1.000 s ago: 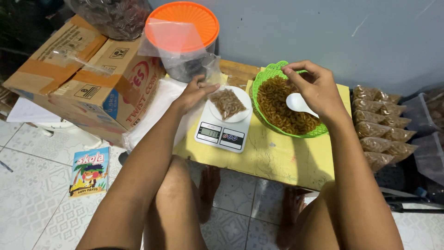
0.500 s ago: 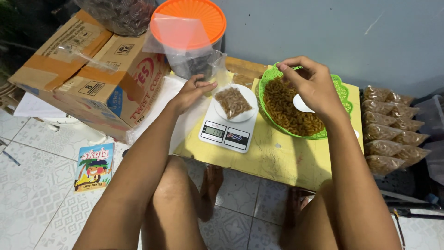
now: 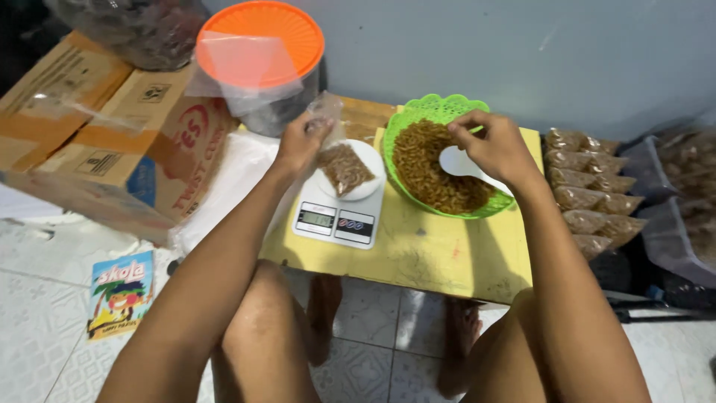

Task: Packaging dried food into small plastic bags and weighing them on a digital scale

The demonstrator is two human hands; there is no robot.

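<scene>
A small clear bag [image 3: 341,166] partly filled with brown curled snacks rests on the round white plate of a digital kitchen scale [image 3: 337,209], at the left part of a yellow table [image 3: 425,250]. Your left hand [image 3: 300,143] reaches to the far end of the bag, and its grip is pinched together on the bag's open top, holding it up. The scale's small display faces you, at its near edge.

Just right of the scale sits a green plastic basket [image 3: 436,108] with a scalloped rim, heaped with the same brown snacks. Your right hand [image 3: 496,148] hovers over the basket. Its grip is closed around the handle of a white plastic spoon [image 3: 460,161], whose bowl lies above the snacks, and the thumb and forefinger are pinched together at the far side.

Farther right, beyond the table's edge, filled snack bags [image 3: 589,195] lie stacked in a row. At the far left stands a clear tub with an orange lid [image 3: 261,41], next to a cardboard box [image 3: 112,127]. A colourful printed packet [image 3: 118,293] lies on the tiled floor at near left, beside your bare knees.
</scene>
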